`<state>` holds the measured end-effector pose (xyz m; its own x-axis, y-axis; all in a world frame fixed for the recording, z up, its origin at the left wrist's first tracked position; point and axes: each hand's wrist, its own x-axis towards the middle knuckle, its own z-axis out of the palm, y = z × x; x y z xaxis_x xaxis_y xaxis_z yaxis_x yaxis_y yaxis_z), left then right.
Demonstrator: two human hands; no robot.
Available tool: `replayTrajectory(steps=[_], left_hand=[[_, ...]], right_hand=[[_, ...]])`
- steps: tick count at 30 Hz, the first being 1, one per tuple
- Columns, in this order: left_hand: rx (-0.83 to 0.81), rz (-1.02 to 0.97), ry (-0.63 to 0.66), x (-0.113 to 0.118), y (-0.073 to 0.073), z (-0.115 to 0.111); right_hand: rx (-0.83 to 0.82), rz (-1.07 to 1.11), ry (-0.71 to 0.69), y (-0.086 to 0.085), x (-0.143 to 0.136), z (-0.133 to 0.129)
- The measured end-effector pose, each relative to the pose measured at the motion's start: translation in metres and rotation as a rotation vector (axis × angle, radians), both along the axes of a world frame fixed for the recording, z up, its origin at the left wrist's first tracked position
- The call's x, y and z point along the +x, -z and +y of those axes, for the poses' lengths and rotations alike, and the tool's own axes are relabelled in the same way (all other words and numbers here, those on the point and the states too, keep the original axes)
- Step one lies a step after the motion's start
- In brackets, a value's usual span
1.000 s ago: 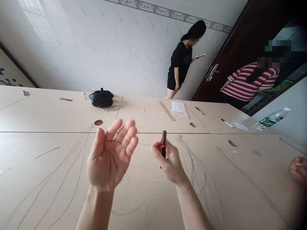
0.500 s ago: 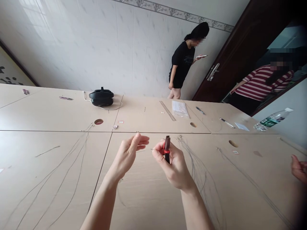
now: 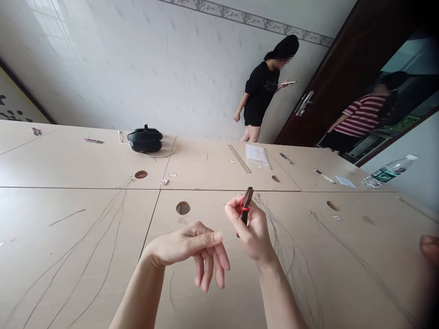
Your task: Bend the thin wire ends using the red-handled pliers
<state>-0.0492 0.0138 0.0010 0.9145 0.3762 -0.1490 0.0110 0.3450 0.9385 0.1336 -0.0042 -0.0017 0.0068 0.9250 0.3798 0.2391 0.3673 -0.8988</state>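
Pliers with red and dark handles stand jaws-up in my right hand, whose fingers are wrapped round them. A short thin piece, perhaps wire, sticks out to the left from its thumb and forefinger. My left hand hangs palm-down over the table, lower and to the left, with its fingers apart and nothing visible in it. Just right of the pliers begins a bundle of thin grey wires, running down towards me beside my right forearm.
More wires spread across the left of the table. Behind are a black case, a ruler, a plastic bag, pens and a water bottle. Another person's hand is at the right edge. Two people stand beyond.
My left hand has come down and turned palm-down, uncovering a round hole in the table. My right hand with the pliers has shifted slightly right and tilted.
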Motion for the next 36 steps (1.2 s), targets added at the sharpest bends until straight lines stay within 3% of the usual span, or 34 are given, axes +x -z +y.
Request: replayTrajectory(steps=[5, 8, 10, 13, 15, 17, 20, 26, 32, 36], left_hand=[[-0.035, -0.22, 0.184, 0.006, 0.001, -0.007], [-0.13, -0.461, 0.11, 0.003, -0.003, -0.014], [-0.185, -0.631, -0.125, 0.001, -0.01, -0.016], [-0.134, -0.776, -0.697, 0.002, -0.023, -0.015], [-0.091, -0.796, -1.004, 0.005, -0.028, -0.01], [-0.057, -0.772, -1.18, 0.008, -0.03, -0.006], [-0.005, -0.708, -1.309, 0.011, -0.028, -0.002], [0.13, -0.461, -1.298, 0.021, -0.02, -0.005], [0.436, 0.1, -1.07, 0.026, -0.019, -0.011], [0.5, 0.269, -1.037, 0.024, -0.02, -0.014]], right_hand=[[-0.055, 0.03, 0.029, 0.008, -0.003, 0.007], [-0.08, 0.044, -0.002, 0.011, -0.007, 0.008], [-0.08, 0.043, -0.027, 0.01, -0.01, 0.008], [-0.057, 0.045, -0.071, 0.008, -0.013, 0.004], [-0.044, 0.059, -0.092, 0.006, -0.014, 0.002], [-0.037, 0.071, -0.094, 0.005, -0.015, 0.0], [-0.017, 0.073, -0.087, 0.004, -0.016, 0.0], [0.036, 0.077, -0.085, 0.001, -0.017, -0.003], [0.037, 0.098, -0.115, 0.003, -0.016, -0.004], [0.046, 0.075, -0.112, 0.002, -0.016, -0.003]])
